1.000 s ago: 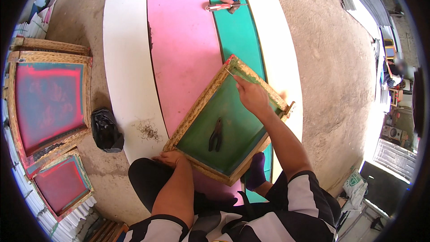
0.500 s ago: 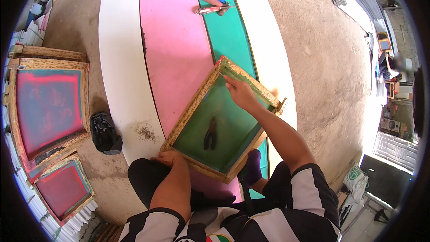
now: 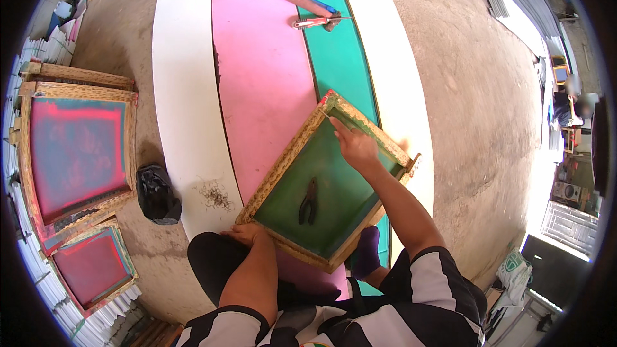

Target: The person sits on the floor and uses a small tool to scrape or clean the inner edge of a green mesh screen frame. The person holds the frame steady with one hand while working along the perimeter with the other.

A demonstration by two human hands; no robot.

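A wooden-framed printing screen (image 3: 283,167) with green mesh lies tilted across my lap and the striped boards. My left hand (image 3: 246,234) is wrapped around its near left corner. My right hand (image 3: 357,145) reaches over the mesh to the far corner, fingers closed together; a thin pale bit shows at their tips, too small to name. Dark-handled pliers (image 3: 308,202) rest on the mesh between my hands. Farther off, a hammer (image 3: 299,0), a red-and-white screwdriver (image 3: 312,23) and a blue tool (image 3: 321,4), partly hidden by the hammer, lie together.
White, pink and green boards (image 3: 257,77) form the work surface. A small pile of dark scraps (image 3: 215,196) lies on the left white board, beside a black plastic bag (image 3: 157,194). More framed screens (image 3: 80,154) lean at the left. A white sack (image 3: 514,276) stands at the right.
The whole scene has shifted slightly right and down in the picture. My right hand stays at the far corner with its fingers a little changed; my left hand keeps its hold.
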